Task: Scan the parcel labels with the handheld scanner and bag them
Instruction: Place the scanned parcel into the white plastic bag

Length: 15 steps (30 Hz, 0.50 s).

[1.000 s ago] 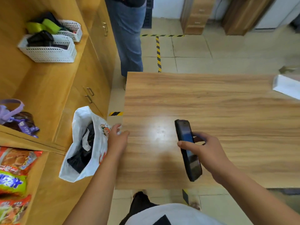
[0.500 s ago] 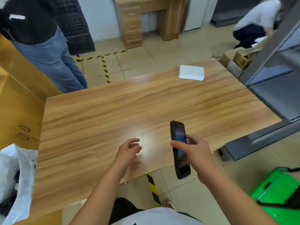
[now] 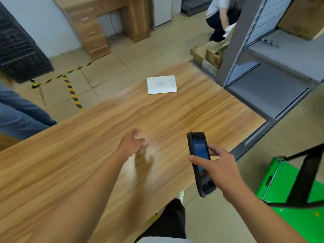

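While the right hand (image 3: 216, 166) is gripping the handheld scanner (image 3: 199, 151) beside the table's (image 3: 70, 155) near edge, the left hand (image 3: 131, 144) is hovering above the wood, fingers loosely curled and holding nothing; farther off, the white parcel (image 3: 161, 84) is lying by the far edge.

Head-worn view, forward and down over the table (image 3: 52, 163) (close, wide-angle)

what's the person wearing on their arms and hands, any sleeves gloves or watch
Both forearms are bare, no sleeve in view. The left hand and right hand wear no gloves; no watch, ring or wristband shows. The left arm is blurred.
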### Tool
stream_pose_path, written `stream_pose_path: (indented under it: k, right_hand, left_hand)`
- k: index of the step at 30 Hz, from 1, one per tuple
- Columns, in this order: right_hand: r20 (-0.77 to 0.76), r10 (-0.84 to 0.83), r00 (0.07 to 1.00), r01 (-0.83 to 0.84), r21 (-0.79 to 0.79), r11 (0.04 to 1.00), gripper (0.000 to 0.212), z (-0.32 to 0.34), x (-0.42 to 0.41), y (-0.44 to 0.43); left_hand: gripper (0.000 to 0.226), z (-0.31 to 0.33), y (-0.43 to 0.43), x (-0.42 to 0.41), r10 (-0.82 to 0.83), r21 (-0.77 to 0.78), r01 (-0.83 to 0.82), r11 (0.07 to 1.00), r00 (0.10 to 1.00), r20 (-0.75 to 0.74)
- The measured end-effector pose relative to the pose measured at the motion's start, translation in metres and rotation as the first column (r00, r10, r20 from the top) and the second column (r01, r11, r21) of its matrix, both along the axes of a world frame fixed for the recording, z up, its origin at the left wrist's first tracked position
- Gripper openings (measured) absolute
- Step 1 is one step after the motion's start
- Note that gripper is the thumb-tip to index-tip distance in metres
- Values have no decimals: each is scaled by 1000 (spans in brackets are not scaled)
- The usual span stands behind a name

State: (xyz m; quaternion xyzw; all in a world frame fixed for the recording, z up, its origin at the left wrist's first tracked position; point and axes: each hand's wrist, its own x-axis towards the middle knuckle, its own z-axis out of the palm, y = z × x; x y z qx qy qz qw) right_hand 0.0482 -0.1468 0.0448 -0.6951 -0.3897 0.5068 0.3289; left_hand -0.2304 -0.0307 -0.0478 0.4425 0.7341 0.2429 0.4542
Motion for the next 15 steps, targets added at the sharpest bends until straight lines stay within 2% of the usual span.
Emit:
stream_pose_path:
  k: [2,5,7,11,13,15]
  right_hand:
    - [45,-22,999,23,-22,999,100,1,8,24]
    - [79,-32,996,37,-54,998,72,2,16,58]
    - [96,-42,994,48,-61,997,66,0,21,80]
    - [145,-74,987,94,-136,986,95,-11,29,115]
    - [174,-86,981,111,-143,983,95,-16,34,130]
    - [192,-90,977,120,-152,981,95,-20,38,143]
  left_hand:
    - [45,-7,58,7,-26,12,27,1000,996,-81]
    - [73,-14,140,15,-159,-24,158,987,968,-194]
    - [80,-23,190,20,-228,-20,234,972,918,-324]
    - [102,-36,271,28,-387,-53,416,908,781,-491]
    - [112,-42,303,27,-496,-128,525,841,656,-569]
    - [120,-49,328,26,-539,-172,569,804,575,-616]
